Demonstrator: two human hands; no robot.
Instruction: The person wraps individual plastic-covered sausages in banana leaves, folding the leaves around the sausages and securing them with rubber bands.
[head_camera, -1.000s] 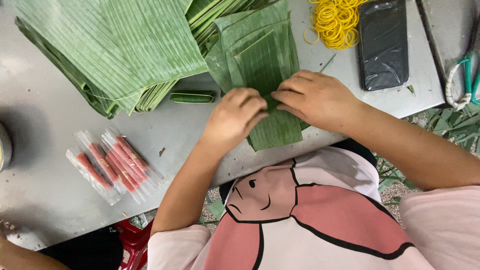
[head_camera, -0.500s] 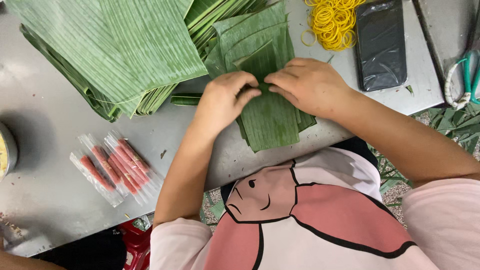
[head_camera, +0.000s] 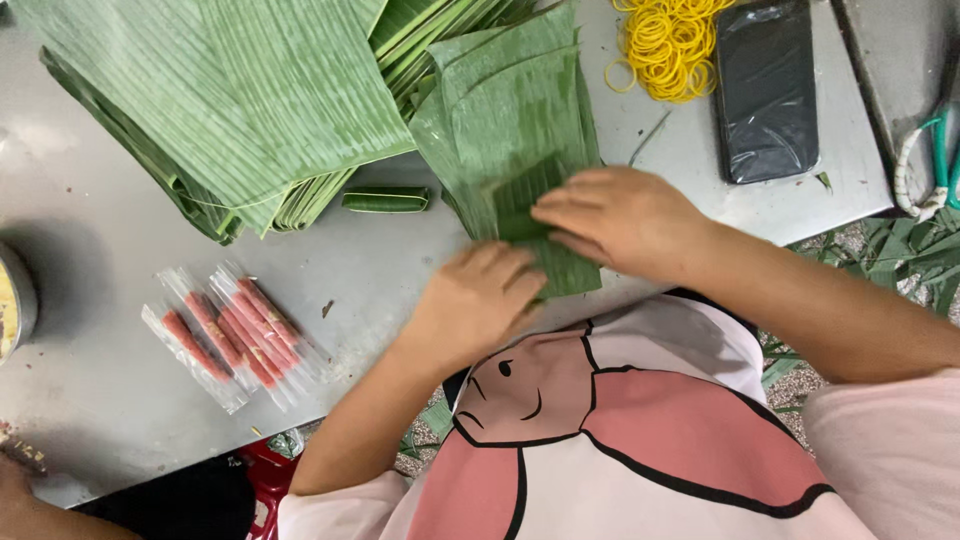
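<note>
1. Two hands work at the near edge of the tabletop (head_camera: 90, 380). The left hand (head_camera: 480, 300) lies flat, fingers loosely together, on the near end of a folded leaf (head_camera: 520, 130); it presses rather than grips.
2. The right hand (head_camera: 620, 220) is also spread flat, palm down, fingertips pinning a darker fold in the middle of the same leaf. Neither hand is closed around anything.
3. The leaf is one stack of a few layers, how many I cannot tell. Its near end overhangs the near edge, and its far end runs to the far edge.
4. One big leaf pile (head_camera: 220, 100) fills the far left corner, too many sheets to count.
5. One small leaf roll (head_camera: 385, 200) lies between that pile and the folded leaf, just left of it.
6. One cluster of clear packets (head_camera: 235, 335) with red sticks inside lies near the left part of the near edge; about five or six, overlapping.
7. One heap of yellow bands (head_camera: 670, 45) sits at the far edge, right of the leaf, uncounted.
8. One black wrapped slab (head_camera: 768, 90) lies just right of the bands.
9. One round tin (head_camera: 12, 305) shows at the left edge, cut off.
10. Open room: a bare grey strip between the packets and the left hand, and another between the right hand and the slab.
</note>
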